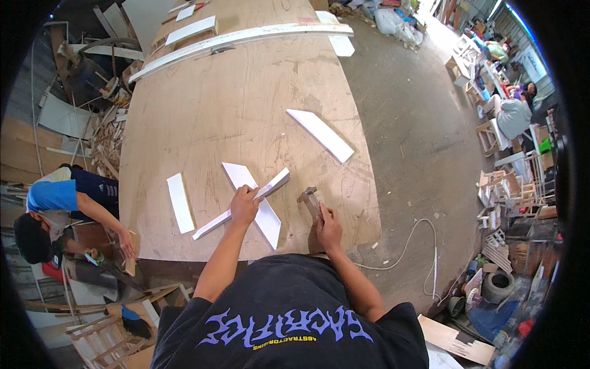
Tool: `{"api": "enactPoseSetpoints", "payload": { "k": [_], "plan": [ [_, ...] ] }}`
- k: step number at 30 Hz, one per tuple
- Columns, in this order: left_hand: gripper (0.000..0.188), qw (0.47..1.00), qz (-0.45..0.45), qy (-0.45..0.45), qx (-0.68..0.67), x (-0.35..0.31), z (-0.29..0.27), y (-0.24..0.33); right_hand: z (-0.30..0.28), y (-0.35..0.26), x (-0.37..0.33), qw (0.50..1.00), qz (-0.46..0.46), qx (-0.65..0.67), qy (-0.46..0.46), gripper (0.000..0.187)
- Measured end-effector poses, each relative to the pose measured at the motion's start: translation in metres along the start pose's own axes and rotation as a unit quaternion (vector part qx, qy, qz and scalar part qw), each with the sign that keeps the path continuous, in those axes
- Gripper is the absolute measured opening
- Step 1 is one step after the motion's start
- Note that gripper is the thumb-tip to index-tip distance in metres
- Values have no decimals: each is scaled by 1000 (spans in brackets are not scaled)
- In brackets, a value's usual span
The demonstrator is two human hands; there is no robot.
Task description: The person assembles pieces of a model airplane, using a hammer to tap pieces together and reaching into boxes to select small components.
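Observation:
My left hand [244, 206] is closed around a narrow white wooden strip [274, 182], which slants across the table. Beneath the strip, crossing it, lies a white board with angled ends [268, 222]. In my right hand [329, 229] is a hammer [312, 200], its head just above or on the tabletop, to the right of the strip's far end; I cannot tell if it touches. A short white board [180, 203] rests left of the crossed pieces. Another white board with a slanted end [320, 135] lies farther off at the right.
The pieces lie on a large plywood table [203, 129]. A long white batten [246, 47] spans its far part, with another white board [192, 31] beyond. At the left edge a co-worker [77, 209] handles a wood piece. A cable [424, 249] loops over the floor at right.

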State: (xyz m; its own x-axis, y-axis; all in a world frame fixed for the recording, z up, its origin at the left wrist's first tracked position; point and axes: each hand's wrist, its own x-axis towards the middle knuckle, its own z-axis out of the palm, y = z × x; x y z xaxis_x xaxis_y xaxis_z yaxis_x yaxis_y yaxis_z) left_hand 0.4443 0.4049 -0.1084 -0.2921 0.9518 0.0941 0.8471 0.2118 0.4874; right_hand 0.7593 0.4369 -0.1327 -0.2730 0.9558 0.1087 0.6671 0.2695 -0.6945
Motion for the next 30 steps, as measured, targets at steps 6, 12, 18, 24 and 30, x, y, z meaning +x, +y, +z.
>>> {"api": "enactPoseSetpoints", "payload": {
  "k": [6,12,18,24,30],
  "plan": [
    [37,1000,3,-14,-25,-5,11,16,15,0,-14,998,-23,-65,13,60],
    [37,997,9,-18,-70,-9,15,7,14,-21,-57,995,-19,-86,45,70],
    [42,998,-48,17,-43,-51,2,-11,-12,-12,-116,997,29,-57,53,67],
    [36,996,-82,47,11,-69,4,-21,-27,3,-100,995,91,26,15,54],
    [31,988,-126,87,13,-52,22,19,-35,37,-61,998,-9,62,-27,54]
  ]
}}
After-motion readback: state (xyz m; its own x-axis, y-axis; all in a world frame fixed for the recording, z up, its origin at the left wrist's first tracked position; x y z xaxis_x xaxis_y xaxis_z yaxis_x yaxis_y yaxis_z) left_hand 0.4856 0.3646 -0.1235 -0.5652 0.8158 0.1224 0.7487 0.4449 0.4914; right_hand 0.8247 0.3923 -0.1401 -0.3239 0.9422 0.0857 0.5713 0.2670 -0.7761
